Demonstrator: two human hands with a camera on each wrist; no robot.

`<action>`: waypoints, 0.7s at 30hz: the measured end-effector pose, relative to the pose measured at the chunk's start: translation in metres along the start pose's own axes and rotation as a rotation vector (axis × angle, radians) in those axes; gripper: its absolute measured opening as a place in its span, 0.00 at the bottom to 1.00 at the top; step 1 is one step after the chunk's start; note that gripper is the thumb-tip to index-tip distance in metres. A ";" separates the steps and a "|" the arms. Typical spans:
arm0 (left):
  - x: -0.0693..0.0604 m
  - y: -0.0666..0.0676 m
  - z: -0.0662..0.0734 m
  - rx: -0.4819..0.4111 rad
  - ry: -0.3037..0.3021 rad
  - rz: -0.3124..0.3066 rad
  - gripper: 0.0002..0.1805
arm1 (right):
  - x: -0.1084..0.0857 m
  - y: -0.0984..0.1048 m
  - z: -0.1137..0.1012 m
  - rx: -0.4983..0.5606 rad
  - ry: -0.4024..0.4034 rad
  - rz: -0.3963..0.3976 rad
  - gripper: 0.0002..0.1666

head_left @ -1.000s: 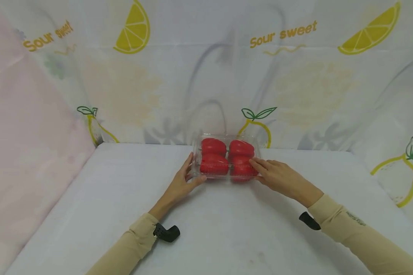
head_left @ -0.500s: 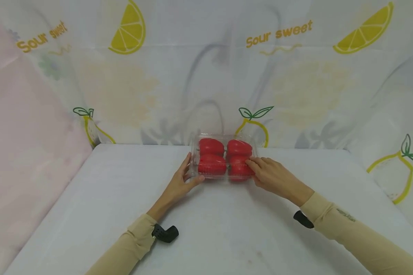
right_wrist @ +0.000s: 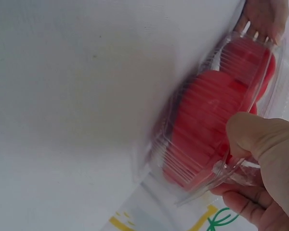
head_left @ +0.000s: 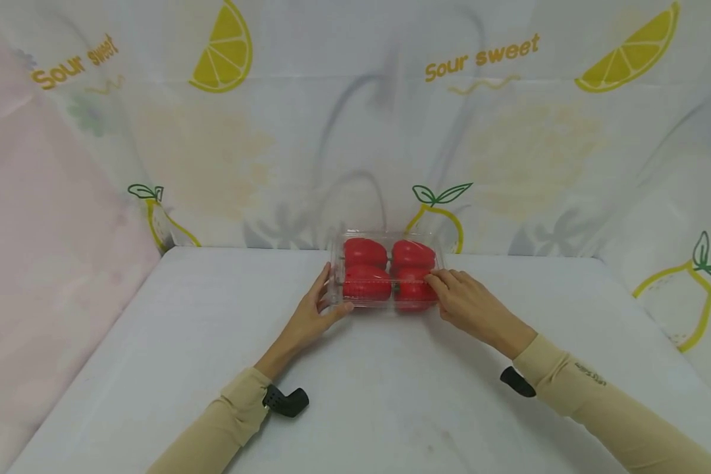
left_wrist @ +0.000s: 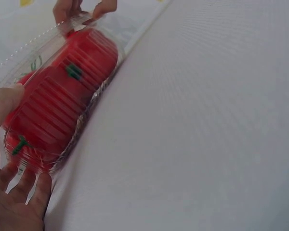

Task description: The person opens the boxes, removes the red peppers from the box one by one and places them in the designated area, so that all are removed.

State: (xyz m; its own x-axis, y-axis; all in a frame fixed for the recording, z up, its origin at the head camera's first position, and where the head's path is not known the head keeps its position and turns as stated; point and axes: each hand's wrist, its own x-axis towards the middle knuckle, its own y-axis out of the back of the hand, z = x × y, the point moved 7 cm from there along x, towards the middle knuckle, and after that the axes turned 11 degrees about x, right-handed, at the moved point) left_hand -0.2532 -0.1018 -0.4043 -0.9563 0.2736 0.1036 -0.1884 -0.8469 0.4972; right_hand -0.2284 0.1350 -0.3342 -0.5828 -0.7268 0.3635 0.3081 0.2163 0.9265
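Note:
A clear plastic clamshell box point(head_left: 385, 305) sits at the far side of the table, with several red bell peppers point(head_left: 367, 283) inside. Green stems show through its ribbed wall in the left wrist view. My left hand point(head_left: 311, 319) holds the box's left end, thumb point(left_wrist: 7, 101) on the rim and fingertips point(left_wrist: 25, 185) against the end wall. At the right front corner, my right hand point(head_left: 476, 306) pinches the rim between thumb point(right_wrist: 245, 132) and curled fingers point(right_wrist: 245, 202). In the head view the right fingertips partly cover one pepper.
The white tabletop point(head_left: 355, 401) extends in front of the box. A lemon-printed curtain point(head_left: 308, 145) hangs right behind the table's back edge, and a pink cloth point(head_left: 53, 230) hangs at the left.
The right hand's fingers have drawn in and curled at the box's right corner, and its wrist has shifted slightly left. The left hand keeps its hold. The head view has shifted a little.

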 end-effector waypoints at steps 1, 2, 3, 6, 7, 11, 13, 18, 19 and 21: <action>0.002 -0.001 -0.004 0.001 -0.003 0.003 0.50 | 0.000 0.000 0.000 0.000 -0.002 0.000 0.28; 0.003 -0.002 -0.009 0.003 -0.003 0.007 0.50 | 0.000 0.000 0.000 0.002 -0.004 -0.001 0.28; 0.005 -0.003 -0.013 0.005 -0.001 0.011 0.51 | 0.000 0.000 0.000 0.003 -0.005 -0.003 0.28; 0.006 -0.004 -0.016 0.020 -0.012 0.024 0.51 | -0.001 0.000 0.001 0.014 -0.007 -0.003 0.29; 0.006 -0.004 -0.016 0.022 -0.018 0.027 0.52 | -0.001 0.001 0.001 0.018 -0.007 -0.003 0.28; 0.006 -0.003 -0.014 0.028 -0.034 0.036 0.52 | -0.001 0.003 0.001 0.029 -0.007 -0.006 0.30; 0.006 -0.003 -0.014 0.030 -0.034 0.035 0.52 | -0.001 0.003 0.002 0.030 -0.007 -0.011 0.32; 0.005 -0.003 -0.014 0.021 -0.030 0.034 0.52 | -0.003 0.002 0.003 0.031 0.003 -0.012 0.32; 0.005 -0.003 -0.014 0.020 -0.032 0.033 0.52 | -0.003 0.002 0.003 0.033 0.006 -0.009 0.31; 0.005 -0.003 -0.014 0.020 -0.037 0.034 0.51 | -0.004 0.002 0.003 0.040 0.007 -0.002 0.30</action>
State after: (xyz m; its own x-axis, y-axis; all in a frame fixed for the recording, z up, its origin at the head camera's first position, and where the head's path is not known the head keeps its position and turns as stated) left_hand -0.2607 -0.1042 -0.4172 -0.9530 0.2617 0.1529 -0.1507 -0.8468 0.5101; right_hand -0.2280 0.1402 -0.3338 -0.5782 -0.7318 0.3608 0.2761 0.2407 0.9305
